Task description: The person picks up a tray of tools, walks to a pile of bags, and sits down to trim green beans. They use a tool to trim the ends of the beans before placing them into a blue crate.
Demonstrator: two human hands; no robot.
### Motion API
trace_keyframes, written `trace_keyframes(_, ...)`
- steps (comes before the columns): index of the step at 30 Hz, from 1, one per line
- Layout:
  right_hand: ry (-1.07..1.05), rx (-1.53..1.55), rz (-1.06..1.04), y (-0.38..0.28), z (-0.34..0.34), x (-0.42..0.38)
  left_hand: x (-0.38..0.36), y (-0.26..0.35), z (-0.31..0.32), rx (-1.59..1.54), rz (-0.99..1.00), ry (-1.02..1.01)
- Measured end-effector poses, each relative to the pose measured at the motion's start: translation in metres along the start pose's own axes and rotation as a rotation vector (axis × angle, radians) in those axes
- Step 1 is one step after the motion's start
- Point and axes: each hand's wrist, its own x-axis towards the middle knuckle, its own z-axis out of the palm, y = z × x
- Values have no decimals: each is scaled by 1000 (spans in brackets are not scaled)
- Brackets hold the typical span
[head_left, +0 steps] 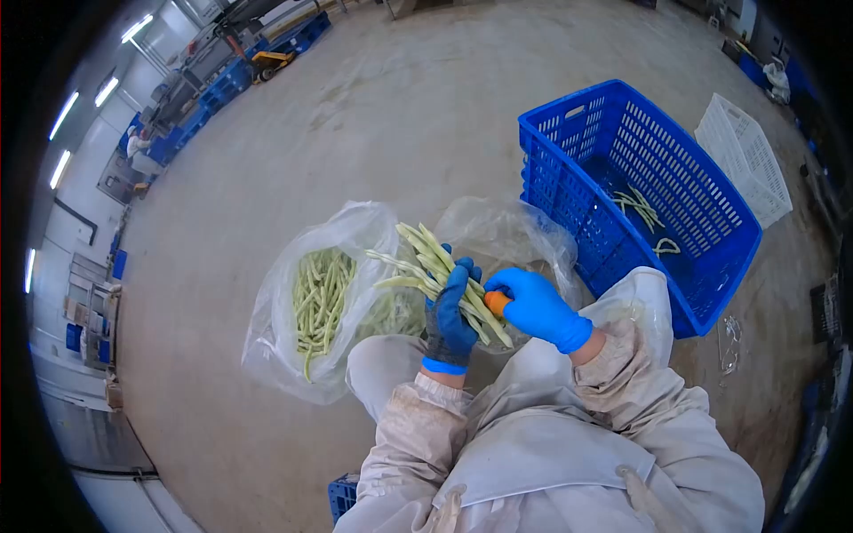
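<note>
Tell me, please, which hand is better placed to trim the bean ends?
Probably the right hand: it holds an orange-handled tool against the beans. The left hand is occupied gripping that bunch.

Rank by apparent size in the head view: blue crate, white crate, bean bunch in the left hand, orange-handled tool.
1. blue crate
2. white crate, though it sits farther from the camera, so its true size against the blue one is unsure
3. bean bunch held in the left hand
4. orange-handled tool in the right hand, mostly hidden

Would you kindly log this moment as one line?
left hand: holds bean bunch | right hand: grips orange tool at bunch | blue crate: few beans
</note>
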Motion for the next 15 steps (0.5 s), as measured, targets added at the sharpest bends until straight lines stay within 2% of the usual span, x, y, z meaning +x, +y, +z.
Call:
trace_keyframes(3,84,-67,-76,6,8,0,0,0,2,-18,-2,28)
trace_keyframes(7,88,-110,-127,7,11,0,1,-1,-4,-14,-19,26)
trace_keyframes(9,37,-212,-365,13,6,3,1,3,-8,100,-61,0)
trace_keyframes(11,56,-303,-358,18,-5,7,-1,5,-6,56,-115,-24)
trace_keyframes(13,72,-394,-351,26,-17,9,-3,6,0,-160,-151,11)
trace_keyframes(15,111,72,-171,39,-27,13,2,8,-5,-209,-119,24)
